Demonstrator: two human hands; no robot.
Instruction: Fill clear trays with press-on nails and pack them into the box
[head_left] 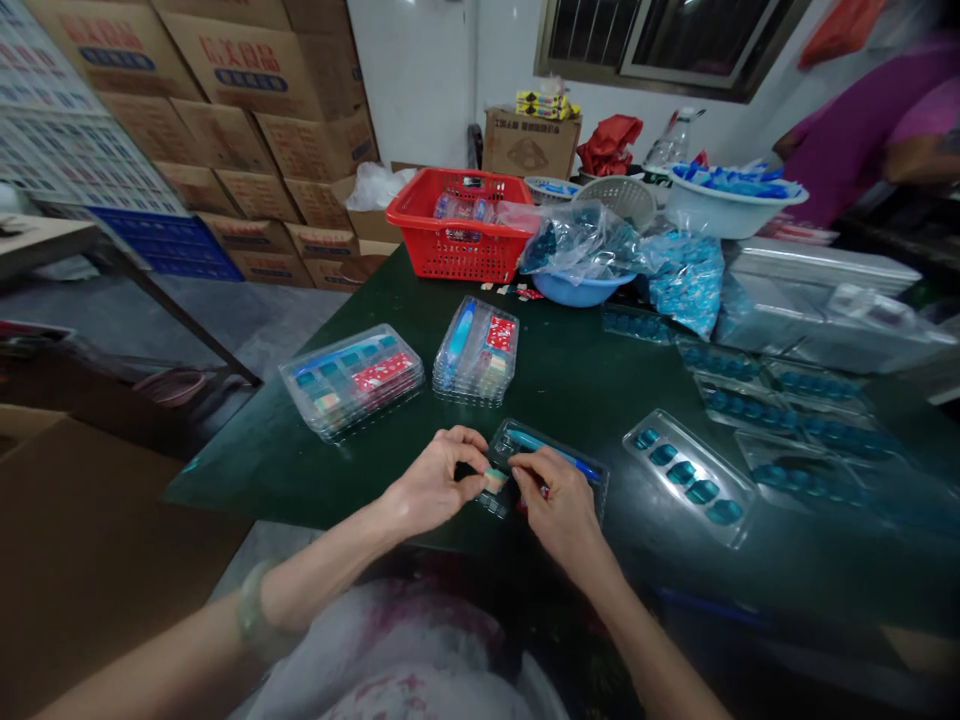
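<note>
My left hand [431,483] pinches a small pastel-striped piece [493,481] between finger and thumb, at the edge of a clear plastic blister tray [551,455]. Inside that tray lies a long blue item [555,453]. My right hand [561,505] is bent over the tray, and a speck of red shows under its fingers. What it grips is hidden. Farther up the table are two stacks of filled trays [351,380] [475,350]. To the right lies an open tray with teal-blue pieces [688,478].
The dark green table [300,480] holds more trays at right. At its back stand a red plastic basket [457,225], a blue bowl [577,290] under a plastic bag, and a white bowl of blue packets [731,205]. A person in a purple top [862,130] stands at upper right. Cardboard cartons [255,140] rise at left.
</note>
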